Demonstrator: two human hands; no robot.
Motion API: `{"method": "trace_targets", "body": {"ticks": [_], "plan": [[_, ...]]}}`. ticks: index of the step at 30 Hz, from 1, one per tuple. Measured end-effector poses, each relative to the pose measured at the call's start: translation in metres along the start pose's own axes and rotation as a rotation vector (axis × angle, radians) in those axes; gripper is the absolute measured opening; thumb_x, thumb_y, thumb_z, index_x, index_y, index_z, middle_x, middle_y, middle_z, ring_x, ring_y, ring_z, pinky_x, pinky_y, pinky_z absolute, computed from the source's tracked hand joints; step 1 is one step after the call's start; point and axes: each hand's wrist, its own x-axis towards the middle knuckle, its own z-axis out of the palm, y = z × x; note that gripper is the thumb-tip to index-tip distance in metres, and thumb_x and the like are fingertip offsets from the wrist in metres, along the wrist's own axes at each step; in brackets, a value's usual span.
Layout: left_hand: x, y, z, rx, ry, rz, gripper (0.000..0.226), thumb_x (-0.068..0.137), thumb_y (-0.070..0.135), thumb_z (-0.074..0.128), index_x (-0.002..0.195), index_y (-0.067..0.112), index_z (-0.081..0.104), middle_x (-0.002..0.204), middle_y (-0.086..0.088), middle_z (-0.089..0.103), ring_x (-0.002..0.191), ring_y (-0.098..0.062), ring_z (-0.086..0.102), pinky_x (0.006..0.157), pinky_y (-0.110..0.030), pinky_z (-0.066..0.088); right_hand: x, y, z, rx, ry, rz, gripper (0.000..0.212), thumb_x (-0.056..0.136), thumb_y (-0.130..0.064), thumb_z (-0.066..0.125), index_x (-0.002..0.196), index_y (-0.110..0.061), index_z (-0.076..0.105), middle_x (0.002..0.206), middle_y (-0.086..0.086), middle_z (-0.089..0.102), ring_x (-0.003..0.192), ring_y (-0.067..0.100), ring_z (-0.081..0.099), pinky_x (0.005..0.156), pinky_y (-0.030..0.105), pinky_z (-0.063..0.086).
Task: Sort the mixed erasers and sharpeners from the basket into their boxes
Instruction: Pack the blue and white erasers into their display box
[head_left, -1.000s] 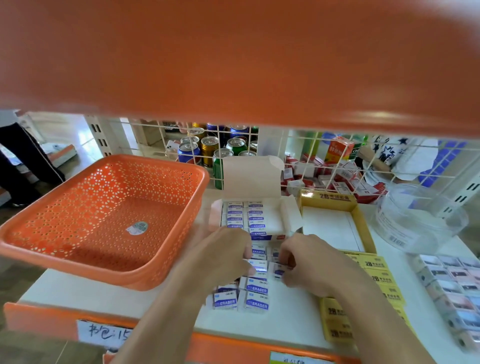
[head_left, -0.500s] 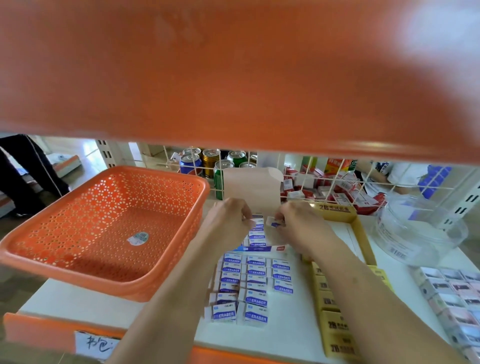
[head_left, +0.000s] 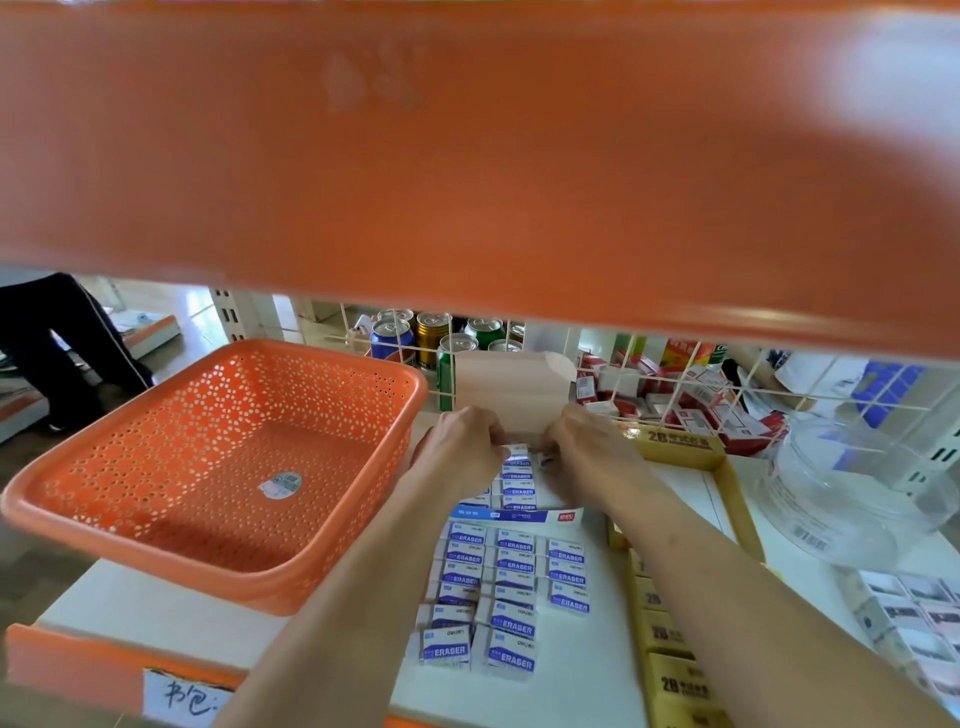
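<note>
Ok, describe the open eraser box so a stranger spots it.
Find the big orange basket on the white shelf. Immediately right of it, before the yellow tray, sits the eraser box. It alone has a raised pale flap and blue front strip.

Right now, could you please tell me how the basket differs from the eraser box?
The basket is orange perforated plastic; the eraser box is white card with a raised flap. The basket holds only a sticker; the box is part-filled with erasers, where the left hand and right hand hold more. Both sit open-topped on the shelf.
</note>
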Motion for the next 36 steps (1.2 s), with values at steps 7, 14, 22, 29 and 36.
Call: {"method": "trace_targets", "body": {"ticks": [7,14,22,29,36], "plan": [[-0.002,0.001,0.000,-0.014,-0.019,-0.014,0.008,0.093,0.016,0.059,0.086,0.021,0.057,0.088,0.000,0.062,0.074,-0.016,0.061,0.063,-0.026,0.051,-0.002,-0.003,-0.004,0.038,0.009,0.043,0.014,0.089,-0.006,0.057,0.101,-0.002,0.062,0.109,0.011,0.050,0.083,0.024,0.056,0.078,0.031,0.051],[-0.006,0.005,-0.002,-0.014,-0.014,-0.040,0.008,0.093,0.019,0.060,0.085,0.022,0.058,0.086,0.000,0.063,0.074,-0.017,0.061,0.061,-0.026,0.049,-0.006,-0.004,-0.007,0.071,0.014,0.092,0.017,0.092,-0.006,0.052,0.108,-0.002,0.056,0.104,0.009,0.051,0.081,0.024,0.056,0.075,0.035,0.052],[-0.003,0.019,-0.002,-0.172,-0.057,-0.093,0.020,0.090,0.024,0.064,0.071,0.026,0.060,0.079,0.003,0.064,0.065,-0.013,0.056,0.059,-0.028,0.051,-0.015,0.000,-0.019,0.273,0.035,-0.054,0.028,0.081,-0.010,0.066,0.108,-0.017,0.069,0.108,0.000,0.068,0.101,0.018,0.061,0.089,0.036,0.051],[-0.002,0.022,0.010,-0.082,-0.002,-0.103,0.030,0.090,0.039,0.064,0.062,0.028,0.058,0.072,0.011,0.062,0.082,-0.019,0.060,0.083,-0.040,0.046,-0.026,0.003,-0.017,0.105,0.010,-0.039,0.021,0.089,-0.019,0.061,0.109,-0.014,0.066,0.109,0.004,0.062,0.098,0.023,0.058,0.083,0.037,0.050],[-0.001,0.008,0.004,0.019,-0.064,-0.010,0.012,0.092,0.009,0.057,0.083,0.017,0.059,0.089,0.001,0.063,0.079,-0.016,0.063,0.073,-0.029,0.055,-0.016,-0.002,-0.014,-0.053,0.008,0.027,0.015,0.094,-0.006,0.052,0.104,-0.007,0.062,0.107,0.007,0.053,0.080,0.017,0.048,0.065,0.027,0.040]]}}
